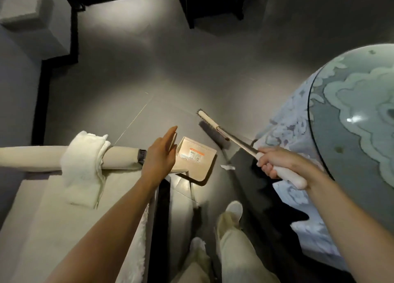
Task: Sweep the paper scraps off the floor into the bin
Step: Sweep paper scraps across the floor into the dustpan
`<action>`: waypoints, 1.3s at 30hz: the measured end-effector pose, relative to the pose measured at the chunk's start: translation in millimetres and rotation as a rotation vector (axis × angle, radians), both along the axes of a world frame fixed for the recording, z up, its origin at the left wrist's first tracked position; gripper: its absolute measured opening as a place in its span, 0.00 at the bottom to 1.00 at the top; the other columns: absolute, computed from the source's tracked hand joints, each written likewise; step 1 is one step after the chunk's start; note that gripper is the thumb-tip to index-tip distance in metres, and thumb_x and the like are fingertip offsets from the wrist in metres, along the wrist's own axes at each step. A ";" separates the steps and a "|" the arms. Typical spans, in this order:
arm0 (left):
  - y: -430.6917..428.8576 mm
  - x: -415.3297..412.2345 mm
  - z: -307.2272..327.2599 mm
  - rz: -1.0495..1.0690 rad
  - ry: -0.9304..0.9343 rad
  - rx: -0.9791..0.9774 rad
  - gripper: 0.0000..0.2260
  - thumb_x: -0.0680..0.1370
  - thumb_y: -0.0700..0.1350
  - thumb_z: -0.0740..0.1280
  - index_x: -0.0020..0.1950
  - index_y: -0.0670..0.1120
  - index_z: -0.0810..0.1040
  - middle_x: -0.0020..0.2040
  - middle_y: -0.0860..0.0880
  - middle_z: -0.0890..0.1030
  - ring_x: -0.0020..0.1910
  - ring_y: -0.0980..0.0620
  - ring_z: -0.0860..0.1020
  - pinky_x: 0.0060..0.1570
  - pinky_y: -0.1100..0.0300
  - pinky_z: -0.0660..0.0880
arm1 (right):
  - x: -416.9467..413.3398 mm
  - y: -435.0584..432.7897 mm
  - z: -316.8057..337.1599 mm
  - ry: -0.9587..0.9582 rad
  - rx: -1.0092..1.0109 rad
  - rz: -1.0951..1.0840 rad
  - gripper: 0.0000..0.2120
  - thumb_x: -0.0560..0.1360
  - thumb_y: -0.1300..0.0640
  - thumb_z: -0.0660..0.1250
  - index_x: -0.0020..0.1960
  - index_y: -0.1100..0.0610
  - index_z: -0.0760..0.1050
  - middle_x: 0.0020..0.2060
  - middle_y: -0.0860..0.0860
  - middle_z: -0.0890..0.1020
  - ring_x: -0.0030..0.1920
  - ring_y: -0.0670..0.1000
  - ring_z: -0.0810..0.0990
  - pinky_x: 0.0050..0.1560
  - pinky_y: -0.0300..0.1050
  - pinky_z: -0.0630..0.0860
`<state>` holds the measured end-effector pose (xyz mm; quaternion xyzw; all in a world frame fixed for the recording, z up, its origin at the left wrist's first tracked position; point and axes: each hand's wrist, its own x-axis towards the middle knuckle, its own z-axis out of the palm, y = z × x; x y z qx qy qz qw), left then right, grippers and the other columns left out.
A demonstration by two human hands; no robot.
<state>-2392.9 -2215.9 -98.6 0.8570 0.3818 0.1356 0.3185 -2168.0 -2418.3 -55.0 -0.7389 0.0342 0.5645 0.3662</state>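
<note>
Dark grey tiled floor (149, 80), one bright pool of light in the middle. Nearest: two feet in pale shoes (232, 213), light trousers above them. Left side, a cream cushioned seat (42, 218) with a long bolster (25, 158) and a white towel (83, 167) draped over it. Left hand (161, 156) reaches forward, fingers straight and close together, gripping nothing; it hangs at the left edge of a beige dustpan (200, 165), contact cannot be told. Dustpan sits on the floor, orange label inside. One white paper scrap (227, 167) lies on the floor just right of the dustpan, outside it, between pan and right hand (275, 162). Right hand's fingers curl tight round the white grip of a broom (213, 134); broom head is down on the floor beyond the dustpan. Right: round table (332, 154), patterned cloth, glossy top. Far: dark chair legs (190, 16).
</note>
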 end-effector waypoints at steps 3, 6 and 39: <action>-27.1 -24.1 4.1 0.000 -0.001 0.014 0.24 0.80 0.43 0.62 0.74 0.56 0.60 0.63 0.44 0.76 0.58 0.45 0.75 0.59 0.52 0.71 | -16.9 -36.3 -19.7 -0.004 -0.017 -0.036 0.31 0.76 0.73 0.58 0.74 0.52 0.59 0.26 0.52 0.69 0.18 0.43 0.66 0.16 0.33 0.63; -55.3 -43.9 6.3 0.009 -0.033 -0.010 0.24 0.80 0.42 0.62 0.74 0.55 0.62 0.61 0.42 0.76 0.58 0.44 0.75 0.60 0.52 0.70 | -26.8 -61.9 -36.5 -0.005 -0.039 -0.021 0.23 0.76 0.72 0.58 0.67 0.56 0.64 0.27 0.53 0.69 0.20 0.44 0.67 0.17 0.34 0.64; -508.7 -397.9 -4.8 -0.007 -0.103 0.088 0.26 0.74 0.35 0.69 0.70 0.48 0.69 0.56 0.46 0.79 0.53 0.53 0.79 0.57 0.68 0.72 | -289.4 -446.9 -97.5 0.041 -0.220 0.403 0.23 0.75 0.69 0.57 0.70 0.60 0.64 0.17 0.49 0.69 0.19 0.45 0.65 0.18 0.35 0.63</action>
